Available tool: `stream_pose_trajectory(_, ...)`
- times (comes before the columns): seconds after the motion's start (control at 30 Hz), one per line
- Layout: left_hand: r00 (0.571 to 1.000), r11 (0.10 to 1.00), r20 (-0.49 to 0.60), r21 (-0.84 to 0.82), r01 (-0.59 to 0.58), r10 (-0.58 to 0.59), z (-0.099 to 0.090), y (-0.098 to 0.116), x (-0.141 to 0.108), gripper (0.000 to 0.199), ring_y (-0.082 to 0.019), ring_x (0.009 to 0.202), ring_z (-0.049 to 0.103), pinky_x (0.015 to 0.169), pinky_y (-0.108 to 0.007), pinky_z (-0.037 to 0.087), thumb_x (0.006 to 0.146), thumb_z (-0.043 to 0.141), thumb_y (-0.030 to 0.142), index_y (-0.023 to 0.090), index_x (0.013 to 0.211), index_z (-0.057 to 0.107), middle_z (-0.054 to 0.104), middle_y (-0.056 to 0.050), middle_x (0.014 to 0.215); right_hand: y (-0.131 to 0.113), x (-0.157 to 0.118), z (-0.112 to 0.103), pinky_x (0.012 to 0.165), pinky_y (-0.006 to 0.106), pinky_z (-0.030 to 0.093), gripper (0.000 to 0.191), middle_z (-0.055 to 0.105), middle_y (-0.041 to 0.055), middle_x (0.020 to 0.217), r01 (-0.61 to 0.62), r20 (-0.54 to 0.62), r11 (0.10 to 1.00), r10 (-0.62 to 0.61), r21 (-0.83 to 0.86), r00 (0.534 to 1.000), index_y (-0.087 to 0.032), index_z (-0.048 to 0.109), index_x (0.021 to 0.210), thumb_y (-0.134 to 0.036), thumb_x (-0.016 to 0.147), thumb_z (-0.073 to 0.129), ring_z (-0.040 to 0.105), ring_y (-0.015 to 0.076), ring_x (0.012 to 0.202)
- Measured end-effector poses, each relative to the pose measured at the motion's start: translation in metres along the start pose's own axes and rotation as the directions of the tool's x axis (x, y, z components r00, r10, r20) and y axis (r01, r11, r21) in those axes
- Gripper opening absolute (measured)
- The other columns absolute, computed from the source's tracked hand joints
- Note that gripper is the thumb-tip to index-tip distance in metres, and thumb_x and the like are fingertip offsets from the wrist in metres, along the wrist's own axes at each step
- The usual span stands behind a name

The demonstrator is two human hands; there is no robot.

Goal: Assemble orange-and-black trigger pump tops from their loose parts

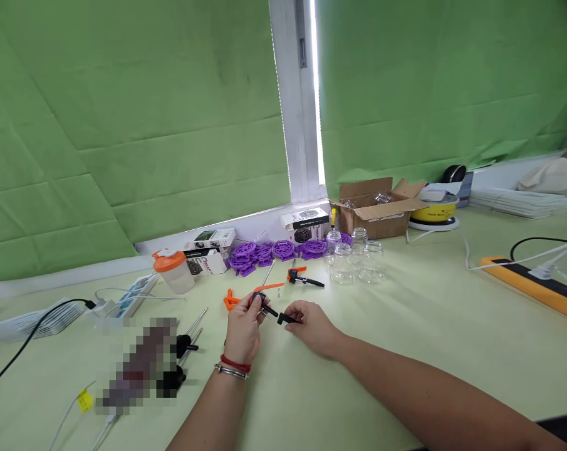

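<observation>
My left hand (242, 332), with a red cord and a silver bracelet at the wrist, is closed around a black crank part (268, 308) whose arm points right. A thin metal rod shows near it. My right hand (311, 326) pinches a small black piece with a hooked end (283, 319). A narrow gap separates the two black pieces. Just beyond the hands lie an orange plastic part (230, 300) and a black-handled piece with an orange part (306, 279). Left of my left hand are two black pieces with metal rods (185, 346).
Several purple plastic wheels (283, 250) lie along the back, with printed boxes (306, 219) behind. Several glass jars (343, 266) stand before an open cardboard box (381, 216). An orange-lidded cup (175, 272) stands left. Power strips (532, 285) and cables lie at both sides.
</observation>
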State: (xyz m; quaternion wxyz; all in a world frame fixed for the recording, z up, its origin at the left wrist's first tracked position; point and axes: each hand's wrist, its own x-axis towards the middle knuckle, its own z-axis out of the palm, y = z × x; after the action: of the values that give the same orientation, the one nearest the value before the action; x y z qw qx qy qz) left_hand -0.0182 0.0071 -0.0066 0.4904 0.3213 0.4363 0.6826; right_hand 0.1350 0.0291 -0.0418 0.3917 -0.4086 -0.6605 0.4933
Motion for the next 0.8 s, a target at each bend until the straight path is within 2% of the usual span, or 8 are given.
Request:
stream_pose_trajectory(0.33,1.0,1.0,-0.023,0.002,0.013,-0.013,0.0013,-0.0013,-0.0008,0.033,-0.011,0.074,0.062,0.073,-0.026,0.053,0.06,0.076,0.029,0.012,0.086,0.065,0.064,-0.002,0.077,0.0016,-0.0012,0.0025,0.056,0.023,0.037,0.014,0.055,-0.0012,0.067,-0.039,0.018,0.996,0.04,-0.084,0.999,-0.017,0.063,0.077,-0.02,0.064,0.063,0.047,0.0114,0.061)
stream_pose_trajectory(0.63,1.0,1.0,0.014,0.013,0.006,-0.007,0.0037,-0.0033,-0.0033,0.035,-0.011,0.075,0.061,0.074,-0.026,0.052,0.061,0.076,0.031,0.013,0.089,0.065,0.063,-0.002,0.08,0.0045,-0.0002,0.0049,0.054,0.022,0.034,0.009,0.051,-0.0028,0.064,-0.016,0.025,0.997,0.018,-0.079,1.0,-0.017,0.059,0.074,-0.021,0.066,0.061,0.042,0.0094,0.057)
stream_pose_trajectory(0.8,1.0,1.0,0.008,0.022,-0.007,0.007,0.0053,-0.0061,-0.0039,0.032,-0.012,0.078,0.061,0.075,-0.027,0.053,0.065,0.073,0.03,0.014,0.092,0.065,0.063,-0.003,0.084,0.0071,0.0014,0.0039,0.054,0.022,0.035,0.008,0.054,-0.0021,0.067,0.007,0.049,0.999,-0.005,-0.047,0.999,-0.018,0.058,0.077,-0.021,0.07,0.058,0.045,0.0098,0.058)
